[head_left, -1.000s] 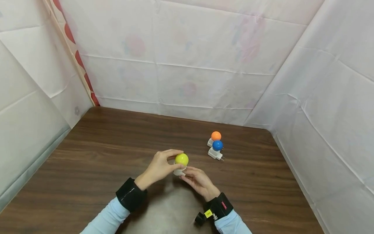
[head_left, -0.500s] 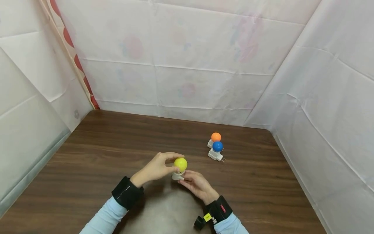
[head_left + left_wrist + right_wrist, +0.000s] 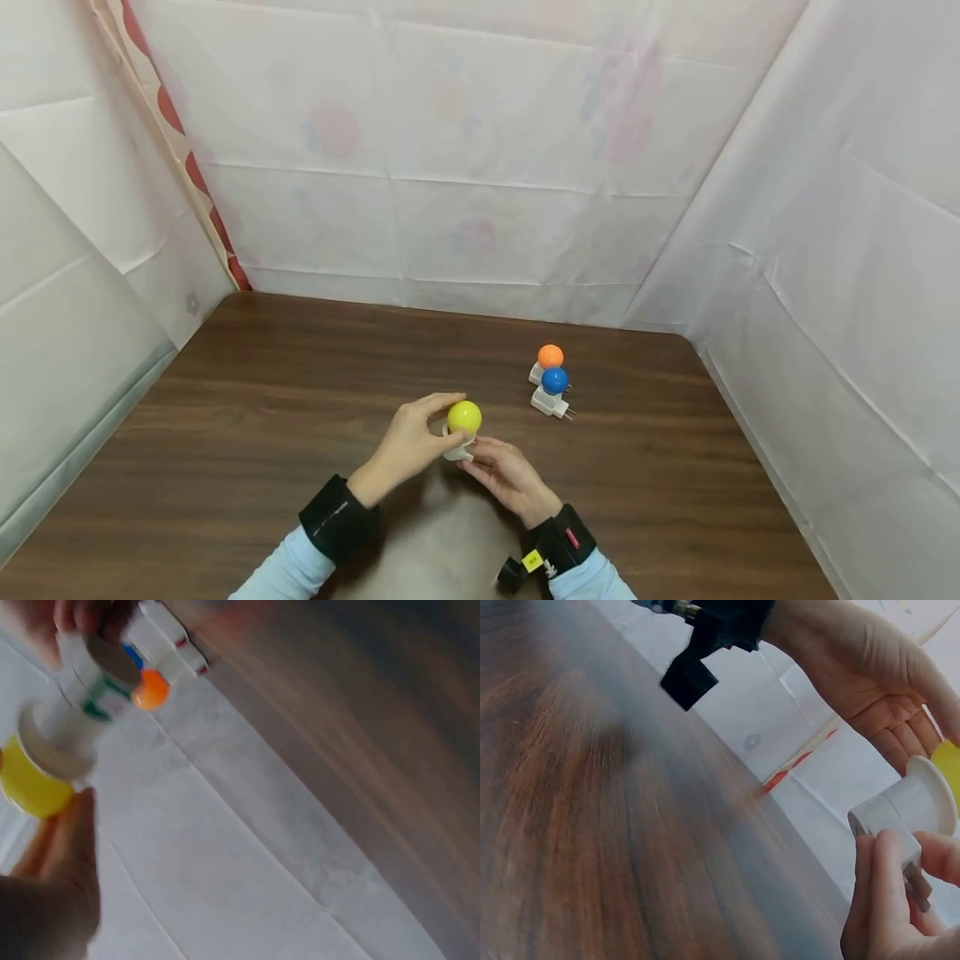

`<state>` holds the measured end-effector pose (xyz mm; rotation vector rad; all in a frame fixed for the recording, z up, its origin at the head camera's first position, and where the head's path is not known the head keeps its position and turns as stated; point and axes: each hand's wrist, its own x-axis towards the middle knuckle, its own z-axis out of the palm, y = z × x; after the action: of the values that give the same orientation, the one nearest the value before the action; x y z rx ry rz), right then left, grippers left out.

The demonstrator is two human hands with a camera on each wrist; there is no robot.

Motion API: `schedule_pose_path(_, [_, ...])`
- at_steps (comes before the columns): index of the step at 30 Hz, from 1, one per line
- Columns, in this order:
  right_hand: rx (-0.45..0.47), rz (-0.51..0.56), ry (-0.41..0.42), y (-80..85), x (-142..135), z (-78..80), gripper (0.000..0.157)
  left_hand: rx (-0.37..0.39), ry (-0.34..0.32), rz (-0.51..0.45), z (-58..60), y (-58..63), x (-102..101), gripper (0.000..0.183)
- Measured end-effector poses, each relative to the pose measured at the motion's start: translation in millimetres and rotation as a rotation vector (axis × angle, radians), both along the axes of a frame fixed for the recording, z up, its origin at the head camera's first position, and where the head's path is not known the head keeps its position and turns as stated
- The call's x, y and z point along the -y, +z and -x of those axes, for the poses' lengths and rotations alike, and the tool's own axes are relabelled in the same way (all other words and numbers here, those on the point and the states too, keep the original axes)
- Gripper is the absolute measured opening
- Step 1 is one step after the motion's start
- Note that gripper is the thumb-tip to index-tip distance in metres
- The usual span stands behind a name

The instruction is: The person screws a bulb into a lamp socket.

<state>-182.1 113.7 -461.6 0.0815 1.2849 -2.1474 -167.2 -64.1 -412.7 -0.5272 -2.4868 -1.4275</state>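
In the head view, my left hand pinches a round yellow light bulb between thumb and fingers. Beneath the bulb is a white plug-in lamp socket, gripped by the fingertips of my right hand. The yellow bulb sits at the socket's flared rim. The right wrist view has the socket body tilted, its flat metal prongs between the right fingers. A green-and-white label shows on the socket in the left wrist view. Both hands are over the near part of the brown wooden table.
To the right, further back, stand two more white plug-in sockets, the nearer with a blue bulb, the other with an orange bulb. White sheets hang around the table's back and sides.
The yellow bulb and socket have come slightly nearer the person. My left fingers and thumb have shifted around the bulb, with the thumb now lower, across the socket rim. The right hand keeps its grip.
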Motion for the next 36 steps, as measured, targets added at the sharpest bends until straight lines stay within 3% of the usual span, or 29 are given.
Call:
schedule_pose_path(4, [0.011,-0.012,-0.024,-4.0,1,-4.7,0.043,-0.023,0.146,0.064,-8.5,-3.1,-8,0.051])
schedule_pose_path(7, [0.001,-0.022,-0.033,-5.1,2,-5.8,0.04,-0.048,0.18,0.093,-10.8,-2.0,-13,0.05])
schedule_pose_path(10, [0.002,-0.023,-0.04,-4.5,1,-5.1,0.037,-0.058,0.172,0.106,-9.9,0.6,-14,0.049])
schedule_pose_path(17, [0.024,-0.025,-0.027,-3.2,0,-4.6,0.042,0.03,0.073,0.057,-6.8,2.7,-8,0.048])
schedule_pose_path(28, [0.026,-0.015,-0.001,-4.8,-5,-3.6,0.045,0.136,-0.193,0.026,4.2,5.4,4,0.046])
schedule_pose_path(36, [0.005,0.0,0.024,-4.7,-9,-3.3,0.041,0.152,-0.339,0.016,7.9,10.5,7,0.044])
